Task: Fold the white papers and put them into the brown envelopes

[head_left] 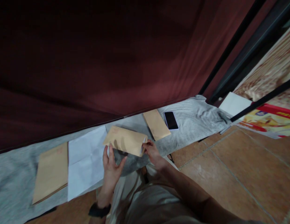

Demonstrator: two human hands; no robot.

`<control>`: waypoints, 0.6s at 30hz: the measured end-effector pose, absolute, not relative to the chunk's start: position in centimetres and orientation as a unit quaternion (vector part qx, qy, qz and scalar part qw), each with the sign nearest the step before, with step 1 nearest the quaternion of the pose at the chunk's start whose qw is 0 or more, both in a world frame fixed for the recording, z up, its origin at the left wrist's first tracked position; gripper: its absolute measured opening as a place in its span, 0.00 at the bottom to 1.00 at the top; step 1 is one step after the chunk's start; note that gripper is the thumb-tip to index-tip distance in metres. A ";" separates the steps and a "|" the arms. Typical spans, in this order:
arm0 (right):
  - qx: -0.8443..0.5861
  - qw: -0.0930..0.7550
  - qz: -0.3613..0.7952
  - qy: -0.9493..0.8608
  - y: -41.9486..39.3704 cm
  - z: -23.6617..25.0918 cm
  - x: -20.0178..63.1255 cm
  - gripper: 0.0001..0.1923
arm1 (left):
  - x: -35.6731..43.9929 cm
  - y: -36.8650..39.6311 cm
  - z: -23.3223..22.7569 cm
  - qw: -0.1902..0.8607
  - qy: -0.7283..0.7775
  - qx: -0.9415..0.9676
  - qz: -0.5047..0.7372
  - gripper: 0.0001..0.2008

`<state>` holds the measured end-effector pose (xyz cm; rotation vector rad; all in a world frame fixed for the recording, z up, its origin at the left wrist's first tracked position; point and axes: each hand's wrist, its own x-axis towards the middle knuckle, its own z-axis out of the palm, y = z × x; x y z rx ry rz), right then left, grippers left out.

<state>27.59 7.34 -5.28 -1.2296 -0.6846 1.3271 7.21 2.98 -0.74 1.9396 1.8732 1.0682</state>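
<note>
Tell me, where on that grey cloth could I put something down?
Grey cloth lies bare right of the phone, though wrinkled, and left of the leftmost envelope. The middle is crowded: white paper, left hand, right hand and the envelope between them.

Indoor room, perhaps a home: tiled floor (249,174), dark red curtain (126,81).

A dark red curtain (135,71) hangs beyond brown floor tiles (219,180) — the light dim.
</note>
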 end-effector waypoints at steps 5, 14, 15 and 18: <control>-0.515 0.594 0.576 -0.227 7.2 -5.2 26.9 0.19 | 11.8 2.2 -1.5 0.509 0.621 0.324 0.500 0.34; -0.516 0.611 0.576 -0.169 6.3 -4.4 25.8 0.15 | 16.7 3.2 -0.5 0.663 0.519 0.122 0.526 0.16; -0.516 0.611 0.577 -0.167 6.3 -4.3 25.8 0.15 | 16.7 3.2 -0.5 0.660 0.521 0.118 0.529 0.17; -0.513 0.608 0.583 -0.166 6.4 -4.1 25.9 0.14 | 16.3 3.3 -0.9 0.655 0.521 0.127 0.532 0.19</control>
